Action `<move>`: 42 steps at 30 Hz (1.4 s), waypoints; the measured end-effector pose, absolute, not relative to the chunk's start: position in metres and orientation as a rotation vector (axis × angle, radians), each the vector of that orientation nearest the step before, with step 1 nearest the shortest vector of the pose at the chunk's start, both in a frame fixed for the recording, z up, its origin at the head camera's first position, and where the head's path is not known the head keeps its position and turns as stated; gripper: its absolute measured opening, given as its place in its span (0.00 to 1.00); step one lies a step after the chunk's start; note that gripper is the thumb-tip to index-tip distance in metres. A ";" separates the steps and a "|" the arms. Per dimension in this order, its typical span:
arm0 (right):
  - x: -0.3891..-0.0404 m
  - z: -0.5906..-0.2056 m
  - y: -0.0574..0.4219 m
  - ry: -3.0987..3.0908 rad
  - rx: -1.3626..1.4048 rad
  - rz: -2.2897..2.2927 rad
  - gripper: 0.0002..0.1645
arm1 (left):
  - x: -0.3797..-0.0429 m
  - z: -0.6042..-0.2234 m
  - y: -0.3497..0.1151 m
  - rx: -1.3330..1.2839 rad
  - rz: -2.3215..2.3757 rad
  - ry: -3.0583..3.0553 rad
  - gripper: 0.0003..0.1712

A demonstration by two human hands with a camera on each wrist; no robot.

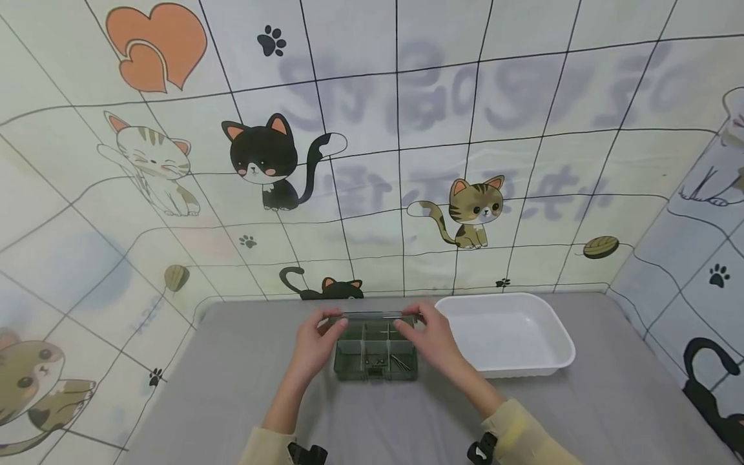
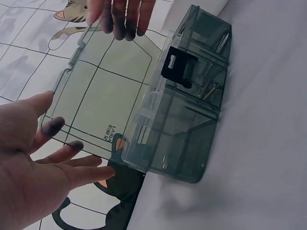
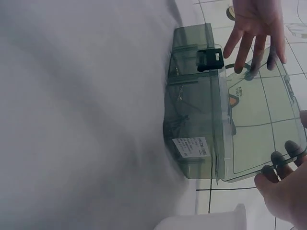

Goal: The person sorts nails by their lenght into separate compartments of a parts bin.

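Note:
A green see-through compartment box (image 1: 349,369) stands on the table with its clear lid (image 2: 120,72) raised. My left hand (image 1: 314,342) pinches the lid at its left corner, its fingertips showing through the plastic in the left wrist view. At the right corner my right hand (image 1: 434,339) grips the same lid, thumb on one face and fingers on the other. Screws (image 2: 211,91) and thin metal pins (image 1: 401,363) lie in the front compartments. A black latch (image 2: 178,67) sits on the box's front, and a white label (image 3: 192,147) is stuck to the box.
Close to the right of the box is a white tray (image 1: 511,371), just behind my right forearm. Grey cloth (image 1: 244,374) covers the table. A cat-patterned sheet (image 1: 372,181) hangs behind it and along both sides.

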State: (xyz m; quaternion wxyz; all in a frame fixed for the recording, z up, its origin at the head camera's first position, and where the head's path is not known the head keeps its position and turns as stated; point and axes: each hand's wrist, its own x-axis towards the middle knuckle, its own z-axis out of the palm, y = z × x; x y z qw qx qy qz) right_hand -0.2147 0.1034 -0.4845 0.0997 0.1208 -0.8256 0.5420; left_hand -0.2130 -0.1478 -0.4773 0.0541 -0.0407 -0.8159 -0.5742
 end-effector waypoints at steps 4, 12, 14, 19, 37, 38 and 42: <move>-0.204 -0.489 0.103 -2.452 0.469 1.437 0.13 | -0.207 -0.483 -0.151 -0.141 -1.810 -2.453 0.14; -0.190 -0.506 0.101 -2.399 0.717 1.191 0.15 | -0.193 -0.500 -0.157 -0.246 -1.792 -2.469 0.18; -0.188 -0.511 0.101 -2.392 0.730 1.130 0.16 | -0.191 -0.504 -0.156 -0.258 -1.771 -2.495 0.19; -0.183 -0.519 0.100 -2.386 0.756 1.039 0.18 | -0.186 -0.511 -0.152 -0.259 -1.716 -2.552 0.21; -0.175 -0.535 0.090 -2.421 0.716 1.020 0.20 | -0.178 -0.523 -0.150 -0.194 -1.645 -2.583 0.23; -0.175 -0.536 0.090 -2.414 0.714 1.020 0.20 | -0.179 -0.523 -0.150 -0.194 -1.645 -2.582 0.23; -0.174 -0.538 0.089 -2.420 0.701 1.002 0.20 | -0.180 -0.525 -0.150 -0.181 -1.678 -2.574 0.22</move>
